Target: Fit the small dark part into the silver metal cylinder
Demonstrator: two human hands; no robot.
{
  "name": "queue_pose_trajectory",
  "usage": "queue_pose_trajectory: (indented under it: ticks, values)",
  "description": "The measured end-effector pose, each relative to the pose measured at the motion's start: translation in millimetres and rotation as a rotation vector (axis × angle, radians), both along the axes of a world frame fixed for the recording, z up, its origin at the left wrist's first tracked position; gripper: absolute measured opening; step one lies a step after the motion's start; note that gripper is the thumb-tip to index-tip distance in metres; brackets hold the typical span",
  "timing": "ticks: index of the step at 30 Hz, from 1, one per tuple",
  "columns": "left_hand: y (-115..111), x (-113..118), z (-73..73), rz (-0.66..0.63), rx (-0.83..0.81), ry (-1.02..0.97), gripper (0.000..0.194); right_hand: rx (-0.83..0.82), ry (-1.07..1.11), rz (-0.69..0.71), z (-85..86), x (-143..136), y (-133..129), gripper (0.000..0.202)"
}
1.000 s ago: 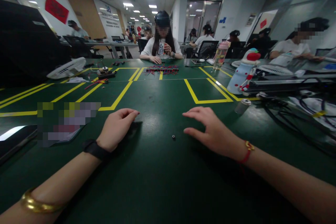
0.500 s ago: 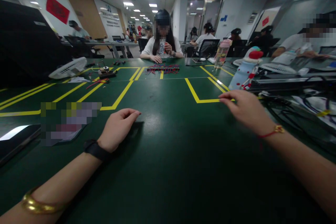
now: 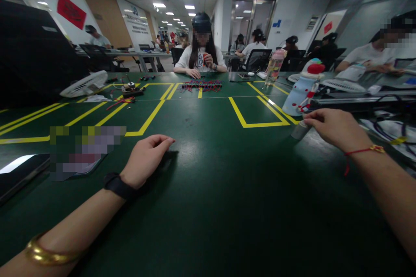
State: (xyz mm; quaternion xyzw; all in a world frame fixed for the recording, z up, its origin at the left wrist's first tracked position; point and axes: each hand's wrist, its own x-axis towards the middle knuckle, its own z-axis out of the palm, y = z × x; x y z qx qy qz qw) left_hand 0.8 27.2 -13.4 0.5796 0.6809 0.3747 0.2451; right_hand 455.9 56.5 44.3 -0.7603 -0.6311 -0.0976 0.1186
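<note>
My right hand (image 3: 336, 127) is closed at the right, its thumb and fingertips pinching the top of a small grey cylinder (image 3: 299, 130), which is tilted close to the table. Just behind it stands a light blue bottle (image 3: 297, 97) with a red and white figure on it. On the left, my left hand (image 3: 146, 156) hovers low over the green table (image 3: 208, 207) with its thumb against its curled fingers. Whatever it may hold between the fingertips is too small to make out.
A phone (image 3: 26, 173) and a blurred packet (image 3: 84, 156) lie at the left. White fans (image 3: 86, 85), cables (image 3: 390, 132) and a clear bottle (image 3: 275, 69) are farther off. Across the table, a person (image 3: 199, 54) sits behind a row of coloured wires (image 3: 203, 85).
My right hand has moved to the right, and the grey cylinder now shows at its fingertips. My left hand has stayed in place.
</note>
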Motion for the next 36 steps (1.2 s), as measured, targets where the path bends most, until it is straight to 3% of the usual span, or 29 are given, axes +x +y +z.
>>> queue_pose_trajectory:
  ticks: [17, 23, 27, 36]
  values:
    - [0.7, -1.6, -0.8, -0.029, -0.008, -0.003, 0.038, -0.008, 0.202, -0.116, -3.3, 11.8, 3.7, 0.033]
    - [-0.4, -0.9, 0.4, -0.036, -0.005, -0.015, 0.037, -0.031, 0.375, -0.111, -1.7, 10.0, 2.3, 0.027]
    - [-1.6, 0.0, 1.8, -0.034, -0.003, -0.016, 0.037, -0.009, 0.479, -0.11, 0.0, 6.8, -2.0, 0.037]
    - [-1.5, -0.6, 0.7, -0.046, 0.02, -0.005, 0.032, 0.048, 0.253, 0.015, -10.7, 8.4, -0.5, 0.047]
